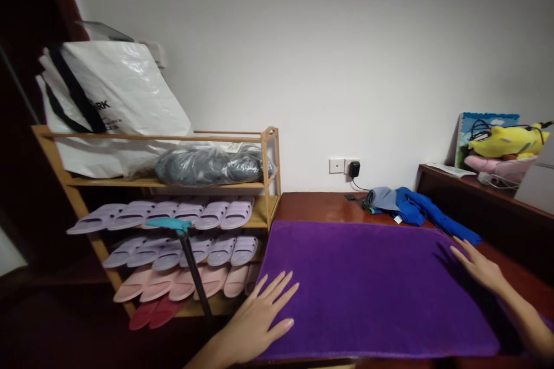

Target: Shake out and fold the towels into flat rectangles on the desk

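A purple cloth [372, 288] is spread flat over a dark red-brown wooden surface [303, 206]. My left hand [259, 317] is at the cloth's left edge, fingers spread, palm down. Over at the right edge, my right hand [478, 265] has its fingers stretched out and casts a shadow on the cloth; whether its fingertips touch the fabric I cannot tell. Neither hand holds anything. Behind the cloth lie crumpled blue garments [411, 207] with a rolled grey piece [383, 198] among them.
A wooden shoe rack [272, 173] at left bears several lilac slippers [240, 212], pink slippers [212, 281], a bagged grey bundle [208, 166] and a white bag [121, 81]. A teal-topped pole [168, 223] stands before it. A yellow plush toy [506, 141] rests on a raised ledge at right.
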`<state>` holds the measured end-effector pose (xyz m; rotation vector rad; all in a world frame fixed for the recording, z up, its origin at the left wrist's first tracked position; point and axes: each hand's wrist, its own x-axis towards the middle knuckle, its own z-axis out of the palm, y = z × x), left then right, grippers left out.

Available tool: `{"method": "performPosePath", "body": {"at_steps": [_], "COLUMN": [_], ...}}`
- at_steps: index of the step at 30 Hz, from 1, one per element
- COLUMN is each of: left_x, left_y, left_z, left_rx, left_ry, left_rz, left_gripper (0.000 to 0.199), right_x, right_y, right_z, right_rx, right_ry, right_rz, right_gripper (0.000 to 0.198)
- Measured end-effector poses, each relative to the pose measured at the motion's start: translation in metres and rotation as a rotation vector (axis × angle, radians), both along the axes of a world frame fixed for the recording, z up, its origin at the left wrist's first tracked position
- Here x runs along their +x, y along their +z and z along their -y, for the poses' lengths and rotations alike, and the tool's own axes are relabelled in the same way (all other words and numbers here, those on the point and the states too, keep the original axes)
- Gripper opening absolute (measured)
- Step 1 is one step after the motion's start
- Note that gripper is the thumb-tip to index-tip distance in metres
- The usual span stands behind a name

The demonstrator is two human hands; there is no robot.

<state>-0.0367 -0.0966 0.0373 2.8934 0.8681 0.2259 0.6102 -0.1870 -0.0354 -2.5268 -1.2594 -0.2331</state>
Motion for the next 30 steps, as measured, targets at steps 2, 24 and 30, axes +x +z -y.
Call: {"method": "performPosePath", "body": {"at_steps": [2,24,30], "left_x": [0.0,0.002,0.004], "left_y": [0.001,0.01,-0.003], "left_z": [0.002,0.01,0.0], "left_rx": [-0.005,-0.091,-0.021], "left_ry": [0.01,0.066,0.024], "left_rz": [-0.007,-0.025,-0.041], "left_gripper": [0.061,0.067,0.065], "right_x": [-0.005,-0.001,0.0], "right_y": [-0.001,-0.015,-0.016], "right_z": [-0.029,-0.116,-0.12], "right_rx": [-0.054,-0.107,-0.027], "right_ry": [0.022,0.061,0.079], "right_rz": [-0.047,-0.04,-0.036], "right_gripper": [0.08,0.074,0.072]}}
